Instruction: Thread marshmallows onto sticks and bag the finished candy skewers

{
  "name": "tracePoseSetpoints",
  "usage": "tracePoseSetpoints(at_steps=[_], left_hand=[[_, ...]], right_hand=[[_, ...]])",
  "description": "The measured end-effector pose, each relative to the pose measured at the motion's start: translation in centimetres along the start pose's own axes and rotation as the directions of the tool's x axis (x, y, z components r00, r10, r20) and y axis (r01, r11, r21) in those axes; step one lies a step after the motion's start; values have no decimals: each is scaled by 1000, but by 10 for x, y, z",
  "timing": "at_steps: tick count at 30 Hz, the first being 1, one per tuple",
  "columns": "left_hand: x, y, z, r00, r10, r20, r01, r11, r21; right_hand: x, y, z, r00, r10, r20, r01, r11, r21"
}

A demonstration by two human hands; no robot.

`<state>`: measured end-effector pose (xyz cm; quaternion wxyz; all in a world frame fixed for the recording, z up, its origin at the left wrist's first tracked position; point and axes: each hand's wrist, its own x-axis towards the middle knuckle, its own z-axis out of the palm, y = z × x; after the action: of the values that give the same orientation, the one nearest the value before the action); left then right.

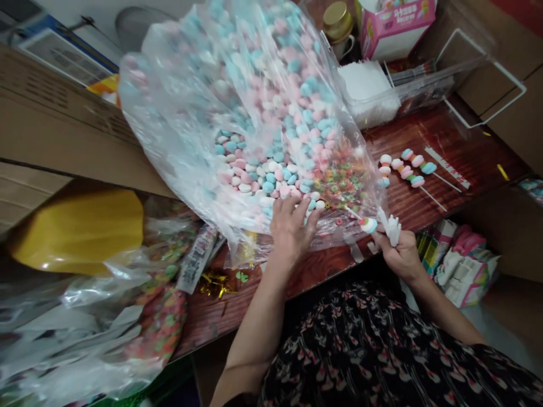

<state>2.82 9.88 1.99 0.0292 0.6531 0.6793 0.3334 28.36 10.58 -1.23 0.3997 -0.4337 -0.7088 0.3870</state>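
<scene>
A large clear plastic bag [169, 107] lies open across the table, full of pink, blue and white marshmallows [275, 169]. My left hand [292, 226] is at the bag's mouth, fingers apart and bent over the nearest marshmallows. Ring-shaped gummy candies [343, 181], red, orange and green, lie in the bag to the right of it. My right hand [399, 253] is closed at the table's front edge, holding a candy skewer [368, 225] with a few pieces threaded on its white stick. A bundle of white sticks [392, 226] is gripped there too.
Finished-looking candy skewers [409, 169] lie on the table [424, 209] at right, beside a white strip [447, 167]. Behind stand a pile of white sticks [369, 90], a pink box [396, 25] and a gold-lidded jar [337, 20]. Plastic bags [97, 316] and cardboard boxes [63, 113] crowd the left.
</scene>
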Motion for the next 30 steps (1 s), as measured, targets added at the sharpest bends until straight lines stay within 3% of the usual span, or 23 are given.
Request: tracePoseSetpoints(at_steps=[3,6,11,14,16,18,22,27,30], left_hand=[[9,-10,8,996,37,87,-56,972,228],[6,-13,18,996,54,74,-74,949,308],[-1,-14,17,998,30,51,-41,972,231],[6,-19,2,999,14,-49,-10,996,91],[18,-28,-11,991,-56,-125,53,998,-26],[32,-40,-21,989,-117,-85,110,990,-84],[47,-57,-24,997,-63,42,61,997,48],[29,-53,-13,999,-1,-49,11,979,204],[22,-52,-11,997,48,-67,-33,976,217]], right_hand=[[0,-6,3,998,-49,31,49,999,-4],[-1,-11,6,994,-87,72,86,996,10],[-3,-6,6,991,-100,89,98,995,26],[-1,-5,6,988,-109,111,105,994,42],[0,-7,6,984,-119,132,112,992,62],[2,-9,7,981,-122,150,112,991,74],[4,-13,9,975,-126,185,116,991,69],[3,-14,6,977,-136,165,131,990,43],[4,-13,2,977,-132,167,130,991,22]])
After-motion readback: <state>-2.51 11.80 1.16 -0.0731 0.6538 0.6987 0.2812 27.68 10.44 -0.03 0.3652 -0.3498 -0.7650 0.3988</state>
